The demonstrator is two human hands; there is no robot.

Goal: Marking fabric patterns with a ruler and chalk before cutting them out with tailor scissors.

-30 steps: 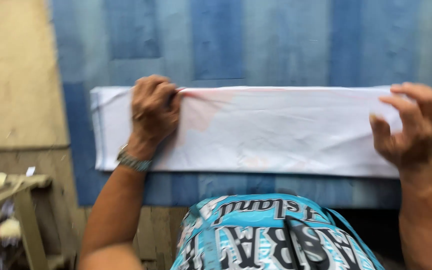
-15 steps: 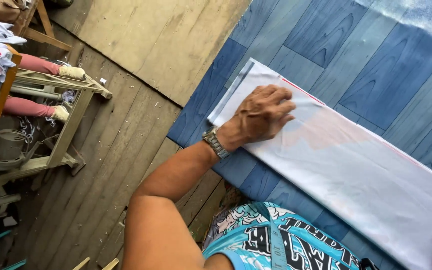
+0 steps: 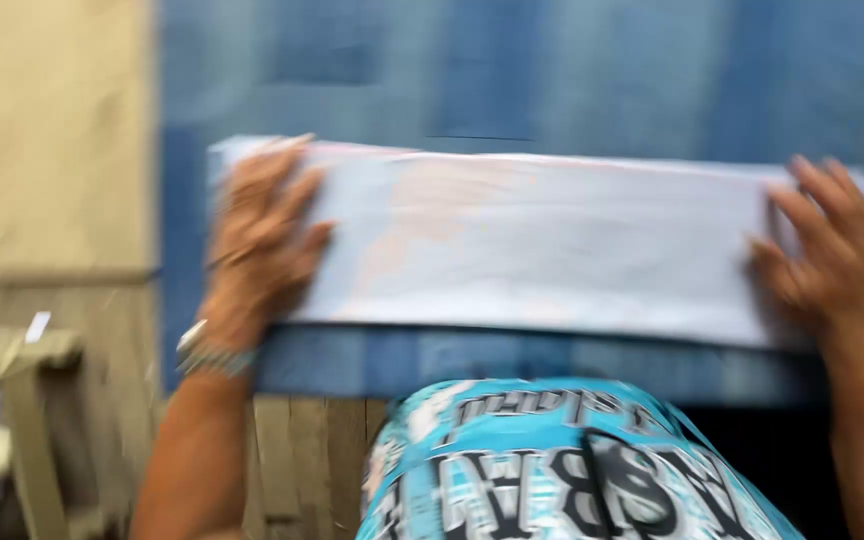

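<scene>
A long white folded cloth point(image 3: 552, 245) lies flat on a blue patterned mat point(image 3: 512, 70). My left hand point(image 3: 257, 240) rests palm down on the cloth's left end, fingers spread; a beaded bracelet sits on that wrist. My right hand point(image 3: 832, 250) presses on the cloth's right end, fingers apart. The picture is blurred by motion, so whether the fingers pinch the fabric is unclear.
A tan floor area point(image 3: 47, 130) lies left of the mat. Wooden floorboards point(image 3: 302, 460) run along the near edge. A wooden stool or rack point(image 3: 12, 390) stands at the lower left. My turquoise printed shirt point(image 3: 552, 470) fills the bottom middle.
The view swung left toward the wooden rack and back to centre. Both hands now lie flatter and wider apart on the cloth's ends than a second ago.
</scene>
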